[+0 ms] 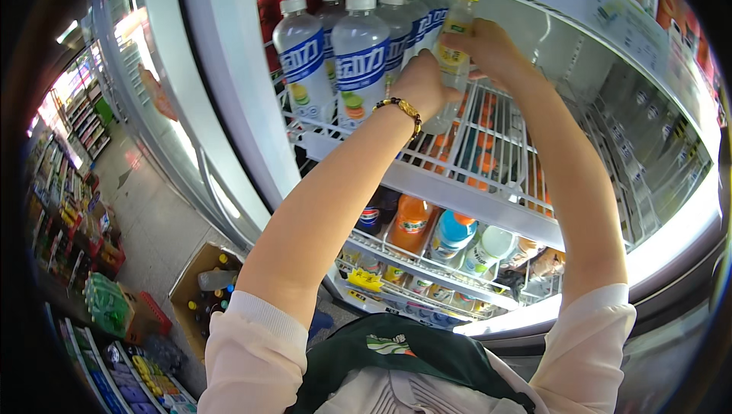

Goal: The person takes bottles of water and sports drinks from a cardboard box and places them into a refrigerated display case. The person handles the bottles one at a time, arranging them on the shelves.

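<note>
My right hand [486, 51] grips the upper part of a clear plastic bottle with a yellow cap [456, 19], upright over the white wire shelf [503, 145] of a refrigerated display case. Beside that bottle, to its left, is my left hand [426, 82], with a dark and gold bead bracelet at the wrist. Its thumb is near the bottle's lower part; whether it touches or holds the bottle is unclear. Clear bottles with white caps and blue-banded labels [360, 65] stand in rows at the left of the shelf, partly hidden by my left hand.
The lower rack holds an orange soda bottle [410, 224], a blue-labelled bottle [452, 237] and others. An opened glass door [171, 105] is at the left. On the floor stand a cardboard box of bottles [191, 277] and a wrapped pack of green bottles [107, 305].
</note>
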`<act>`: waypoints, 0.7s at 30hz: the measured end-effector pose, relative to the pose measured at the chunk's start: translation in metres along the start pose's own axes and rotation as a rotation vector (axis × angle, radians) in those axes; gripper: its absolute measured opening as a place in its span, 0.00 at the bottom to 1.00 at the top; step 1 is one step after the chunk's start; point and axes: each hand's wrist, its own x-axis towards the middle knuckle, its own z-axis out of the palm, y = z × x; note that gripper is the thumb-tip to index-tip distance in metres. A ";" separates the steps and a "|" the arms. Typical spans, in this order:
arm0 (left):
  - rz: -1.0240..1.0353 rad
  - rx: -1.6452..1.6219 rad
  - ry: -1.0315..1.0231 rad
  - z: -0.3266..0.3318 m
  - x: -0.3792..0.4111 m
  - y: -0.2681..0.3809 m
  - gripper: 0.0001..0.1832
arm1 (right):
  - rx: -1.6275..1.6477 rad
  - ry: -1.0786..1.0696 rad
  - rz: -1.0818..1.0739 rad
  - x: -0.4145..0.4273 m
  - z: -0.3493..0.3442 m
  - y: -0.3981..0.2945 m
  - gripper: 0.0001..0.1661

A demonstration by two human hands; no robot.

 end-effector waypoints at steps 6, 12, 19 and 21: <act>0.082 -0.059 -0.001 0.016 0.028 -0.006 0.32 | -0.094 0.135 -0.093 0.028 0.002 0.018 0.28; 0.036 -0.089 0.045 0.034 0.044 -0.013 0.33 | -0.152 0.168 -0.071 0.035 0.001 0.017 0.28; -0.025 -0.123 0.049 0.048 0.060 -0.019 0.35 | -0.124 0.132 -0.059 0.060 -0.001 0.031 0.25; -0.021 -0.109 0.049 0.051 0.065 -0.022 0.36 | -0.143 0.130 -0.067 0.065 -0.001 0.033 0.25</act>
